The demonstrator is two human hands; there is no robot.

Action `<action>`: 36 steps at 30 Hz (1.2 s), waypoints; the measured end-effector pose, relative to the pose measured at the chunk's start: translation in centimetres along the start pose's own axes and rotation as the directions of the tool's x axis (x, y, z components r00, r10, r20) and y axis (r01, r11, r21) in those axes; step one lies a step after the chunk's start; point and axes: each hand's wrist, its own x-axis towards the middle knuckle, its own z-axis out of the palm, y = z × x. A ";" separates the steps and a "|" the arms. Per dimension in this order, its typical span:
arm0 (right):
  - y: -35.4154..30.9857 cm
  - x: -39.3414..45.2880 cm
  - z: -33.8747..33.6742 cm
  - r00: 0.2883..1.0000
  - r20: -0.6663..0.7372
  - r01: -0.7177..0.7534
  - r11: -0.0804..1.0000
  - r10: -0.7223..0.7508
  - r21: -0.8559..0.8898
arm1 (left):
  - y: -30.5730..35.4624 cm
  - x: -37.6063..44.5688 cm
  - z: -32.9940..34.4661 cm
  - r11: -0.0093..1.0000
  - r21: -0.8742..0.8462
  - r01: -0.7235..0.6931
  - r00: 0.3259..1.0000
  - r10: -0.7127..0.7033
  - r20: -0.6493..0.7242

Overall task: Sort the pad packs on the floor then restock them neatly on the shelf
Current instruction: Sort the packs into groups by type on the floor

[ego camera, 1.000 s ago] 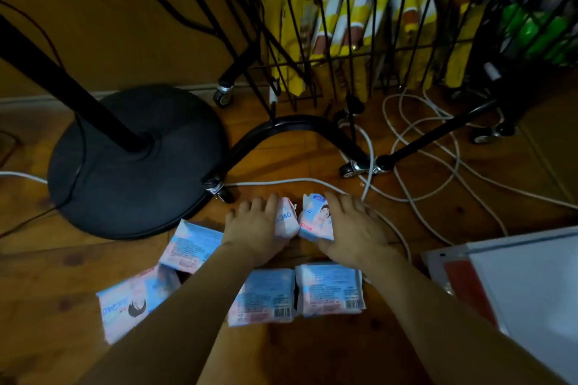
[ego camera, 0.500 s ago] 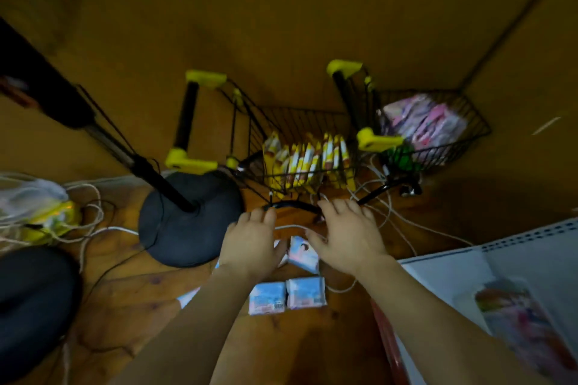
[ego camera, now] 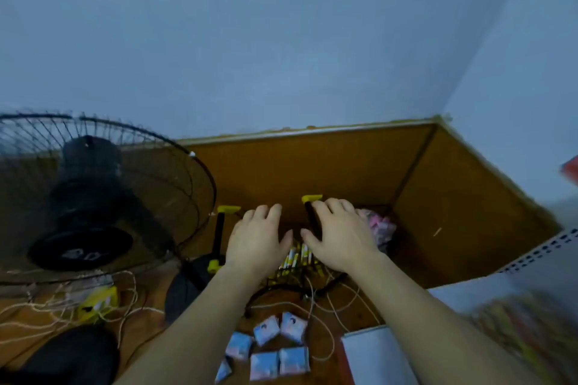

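Observation:
Several light blue and pink pad packs (ego camera: 275,350) lie grouped on the wooden floor near the bottom middle of the view. My left hand (ego camera: 256,241) and my right hand (ego camera: 339,236) are raised side by side well above them, fingers straight and spread, holding nothing. At the right edge stands the white shelf (ego camera: 538,262) with a perforated edge; a white surface (ego camera: 375,353) lies low beside the packs.
A black standing fan (ego camera: 93,197) with a round base (ego camera: 181,297) fills the left. Two wire carts with yellow handles (ego camera: 230,209) stand behind my hands, one holding yellow packs (ego camera: 297,259), one holding pink packs (ego camera: 380,226). White cables (ego camera: 341,306) snake over the floor.
The view has risen and tilted up sharply. Both hands have let go of the two packs on the floor and lifted away; the packs now sit far below.

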 end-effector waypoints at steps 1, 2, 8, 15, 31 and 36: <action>0.1 -0.2 -2.1 1.000 -0.020 0.002 1.000 -0.002 -0.013 | 1.0 0.3 -2.0 1.000 0.010 -0.011 0.999 0.011 -0.037; 0.1 -0.4 -3.9 1.000 -0.030 -0.002 1.000 0.001 -0.022 | 1.7 0.4 -3.7 1.000 0.021 -0.017 0.997 0.019 -0.072; 0.1 -2.6 -14.4 0.976 -0.206 -0.075 0.997 0.072 -0.006 | 6.0 1.0 -13.0 0.996 0.026 -0.083 0.971 0.087 -0.221; 0.3 -9.0 -23.8 0.907 -0.375 -0.220 0.975 0.190 -0.037 | 12.5 1.0 -20.9 0.945 -0.060 -0.322 0.901 0.286 -0.327; 3.5 -40.1 -33.4 0.471 -0.606 -0.817 0.576 0.641 -0.026 | 36.1 -12.8 -25.4 0.439 -0.159 -0.884 0.464 0.790 -0.400; 2.2 -52.5 -34.1 0.295 -0.633 -0.925 0.379 0.715 -0.003 | 43.0 -22.0 -24.9 0.244 -0.160 -0.957 0.288 0.871 -0.397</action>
